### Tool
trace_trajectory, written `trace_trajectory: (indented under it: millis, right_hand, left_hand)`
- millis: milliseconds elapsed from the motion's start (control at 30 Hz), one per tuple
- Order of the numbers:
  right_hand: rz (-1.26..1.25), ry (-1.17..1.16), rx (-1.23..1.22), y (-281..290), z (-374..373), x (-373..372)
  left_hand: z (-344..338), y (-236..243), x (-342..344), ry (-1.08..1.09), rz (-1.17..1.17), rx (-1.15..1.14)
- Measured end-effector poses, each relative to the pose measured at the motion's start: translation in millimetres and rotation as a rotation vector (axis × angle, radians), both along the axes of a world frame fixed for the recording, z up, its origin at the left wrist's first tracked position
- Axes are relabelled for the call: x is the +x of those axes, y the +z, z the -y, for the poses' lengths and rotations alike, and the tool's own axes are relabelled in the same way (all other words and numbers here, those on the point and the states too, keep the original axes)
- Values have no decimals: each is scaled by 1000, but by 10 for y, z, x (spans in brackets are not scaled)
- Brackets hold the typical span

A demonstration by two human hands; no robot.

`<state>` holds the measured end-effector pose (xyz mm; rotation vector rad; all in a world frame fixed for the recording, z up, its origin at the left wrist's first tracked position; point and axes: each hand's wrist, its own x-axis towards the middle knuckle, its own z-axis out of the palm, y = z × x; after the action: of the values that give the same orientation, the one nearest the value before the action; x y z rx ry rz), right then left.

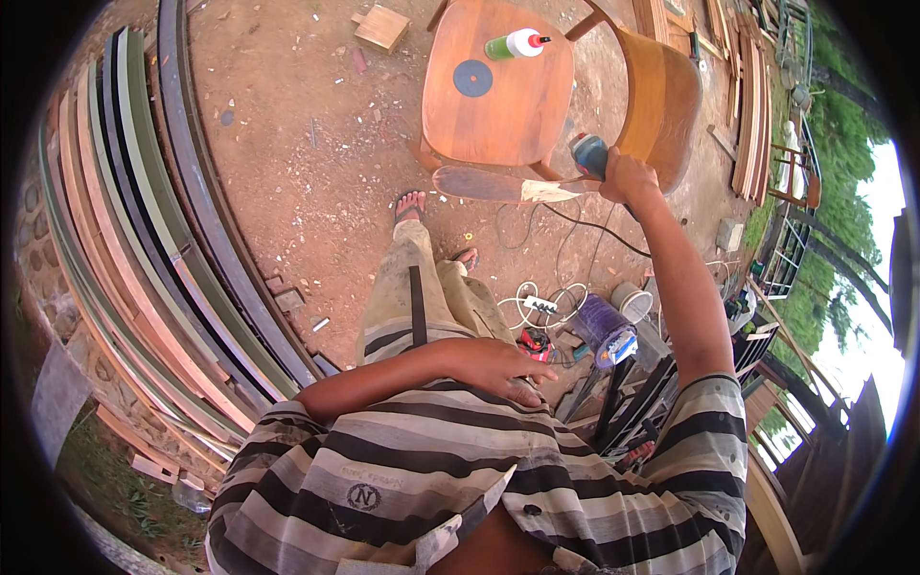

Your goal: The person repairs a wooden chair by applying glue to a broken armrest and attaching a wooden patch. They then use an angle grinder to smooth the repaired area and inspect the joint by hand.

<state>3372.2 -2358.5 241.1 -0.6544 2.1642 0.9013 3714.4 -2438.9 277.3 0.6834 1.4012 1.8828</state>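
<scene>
My right hand [630, 179] is closed round the body of a teal power tool [588, 153], which looks like an angle grinder. The tool is over the near armrest [498, 186] of a wooden chair [494, 115], by the chair back; whether it touches the wood I cannot tell. A pale, bare patch shows on the otherwise brown armrest. On the seat lie a dark round disc [472, 79] with a small centre hole and a green-and-white bottle [517, 44] with a red tip. My left hand [498, 370] rests against my striped shirt, fingers stretched out, holding nothing.
Long boards and bars [144, 211] are stacked along the left. A white power strip [540, 305] with coiled cable, a purple container [602, 324], a pale bucket [632, 302] and a red-and-black tool [534, 342] lie near my right side. A wood block [382, 29] sits beyond.
</scene>
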Motion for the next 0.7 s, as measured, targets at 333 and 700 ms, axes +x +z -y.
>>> trace_trajectory:
  millis: [333, 700]
  right_hand:
    - [91, -8, 80, -207, 140, -210]
    - [259, 7, 68, -308, 195, -440]
  left_hand:
    - [17, -89, -15, 50, 23, -12]
    - [70, -102, -82, 35, 45, -17]
